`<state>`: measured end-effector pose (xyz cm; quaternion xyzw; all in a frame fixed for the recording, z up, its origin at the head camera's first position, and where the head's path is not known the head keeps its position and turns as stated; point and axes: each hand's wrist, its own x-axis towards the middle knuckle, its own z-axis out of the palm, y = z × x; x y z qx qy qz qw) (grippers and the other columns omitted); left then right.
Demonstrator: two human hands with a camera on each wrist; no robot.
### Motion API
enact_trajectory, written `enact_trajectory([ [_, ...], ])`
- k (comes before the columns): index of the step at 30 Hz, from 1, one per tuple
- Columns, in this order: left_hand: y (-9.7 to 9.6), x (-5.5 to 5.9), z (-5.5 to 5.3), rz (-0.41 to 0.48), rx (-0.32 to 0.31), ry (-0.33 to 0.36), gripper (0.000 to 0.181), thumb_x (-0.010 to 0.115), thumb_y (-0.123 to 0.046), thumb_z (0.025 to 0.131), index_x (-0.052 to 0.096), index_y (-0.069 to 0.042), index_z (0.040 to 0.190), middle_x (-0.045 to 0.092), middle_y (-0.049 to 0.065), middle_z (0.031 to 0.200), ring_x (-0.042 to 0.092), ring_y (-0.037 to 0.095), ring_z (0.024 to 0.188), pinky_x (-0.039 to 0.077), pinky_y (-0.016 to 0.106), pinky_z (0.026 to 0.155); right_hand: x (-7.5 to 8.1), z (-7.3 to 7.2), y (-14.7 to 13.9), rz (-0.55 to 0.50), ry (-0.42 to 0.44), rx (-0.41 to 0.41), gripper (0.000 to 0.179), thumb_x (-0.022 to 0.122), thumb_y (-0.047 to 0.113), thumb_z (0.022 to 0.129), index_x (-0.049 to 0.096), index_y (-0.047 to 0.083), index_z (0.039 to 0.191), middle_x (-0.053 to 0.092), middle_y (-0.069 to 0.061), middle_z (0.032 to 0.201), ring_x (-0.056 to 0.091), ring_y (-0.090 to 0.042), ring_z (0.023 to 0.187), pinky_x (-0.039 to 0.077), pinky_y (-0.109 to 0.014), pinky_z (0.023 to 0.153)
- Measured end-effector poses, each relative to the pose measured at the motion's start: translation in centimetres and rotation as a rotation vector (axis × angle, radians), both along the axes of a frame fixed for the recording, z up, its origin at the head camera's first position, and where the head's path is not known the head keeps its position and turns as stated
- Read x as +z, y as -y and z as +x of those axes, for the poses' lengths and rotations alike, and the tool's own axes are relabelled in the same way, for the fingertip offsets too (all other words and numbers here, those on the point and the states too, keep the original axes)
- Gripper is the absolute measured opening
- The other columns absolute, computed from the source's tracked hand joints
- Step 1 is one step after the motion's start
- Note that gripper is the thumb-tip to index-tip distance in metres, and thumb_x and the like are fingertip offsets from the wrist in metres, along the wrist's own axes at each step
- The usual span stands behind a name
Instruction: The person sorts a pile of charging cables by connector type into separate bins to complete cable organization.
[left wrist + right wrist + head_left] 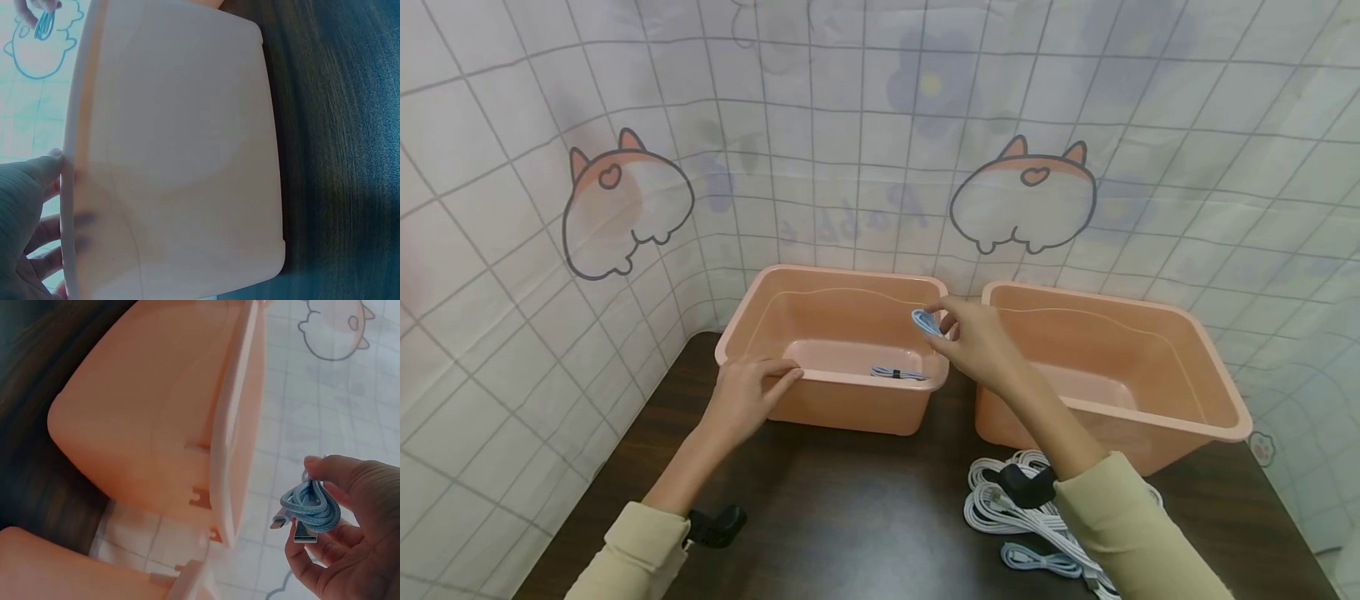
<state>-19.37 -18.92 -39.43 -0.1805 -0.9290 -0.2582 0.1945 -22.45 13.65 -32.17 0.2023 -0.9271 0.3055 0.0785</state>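
Observation:
My right hand [973, 337] pinches a coiled light-blue USB cable [310, 507] between thumb and fingers, above the right end of the left bin. Its metal plugs show in the right wrist view. My left hand [747, 392] grips the front rim of that peach plastic bin [842, 408], with the thumb on the near side and the fingers over the inside, as the left wrist view shows. Inside the bin lies another light-blue cable [897, 373] with a black tie round it.
A second peach bin [1150, 437] stands at the right. In front of it, partly under my right forearm, are bundled white cables [988, 508] and a light-blue cable [1033, 560] on the dark wooden table [842, 517]. A gridded cloth [865, 150] hangs behind.

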Motion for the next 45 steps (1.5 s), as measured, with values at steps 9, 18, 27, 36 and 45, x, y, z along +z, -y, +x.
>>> enact_trajectory([
  [9,0.1,0.0,0.0,-0.005,0.0,-0.005,0.023,0.078,-0.018,0.096,0.082,0.0,0.108,0.08,0.018,0.105,0.073,0.041,0.105,0.055,0.058,0.095,0.4,-1.7,1.7,0.034,0.028,0.002,0.039,0.075,0.014,0.097,0.067,0.0,0.133,0.074,-0.021,0.099,0.066,-0.029,0.076,0.049,-0.031,0.062],
  [18,0.1,0.2,-0.1,-0.011,-0.005,-0.013,0.022,0.079,-0.018,0.096,0.083,0.0,0.107,0.08,0.017,0.103,0.074,0.04,0.102,0.056,0.057,0.093,0.5,-2.8,3.3,0.05,0.102,-0.023,0.04,0.075,0.013,0.098,0.066,0.001,0.135,0.074,-0.018,0.101,0.069,-0.028,0.083,0.056,-0.035,0.07],
  [27,0.1,0.2,-0.1,-0.011,-0.006,-0.008,0.023,0.079,-0.019,0.096,0.082,0.001,0.107,0.08,0.018,0.104,0.073,0.04,0.103,0.056,0.057,0.093,0.6,-2.8,3.5,0.031,0.086,-0.017,0.043,0.075,0.019,0.1,0.066,0.001,0.138,0.073,-0.019,0.107,0.071,-0.032,0.092,0.059,-0.041,0.079],
  [36,0.1,0.1,-0.1,-0.006,-0.007,-0.01,0.022,0.079,-0.018,0.096,0.083,0.0,0.107,0.08,0.017,0.103,0.073,0.041,0.102,0.056,0.058,0.092,0.1,-1.4,1.4,-0.039,0.007,-0.002,0.04,0.078,0.017,0.097,0.068,-0.003,0.131,0.076,-0.022,0.101,0.071,-0.033,0.08,0.059,-0.043,0.072],
  [45,0.0,0.0,0.0,0.001,0.003,0.002,0.022,0.078,-0.018,0.096,0.083,0.0,0.108,0.08,0.017,0.103,0.073,0.04,0.103,0.055,0.058,0.094,-1.0,1.5,-1.0,-0.131,-0.036,-0.042,0.035,0.078,0.008,0.095,0.07,-0.003,0.126,0.074,-0.02,0.095,0.073,-0.035,0.081,0.062,-0.047,0.073],
])
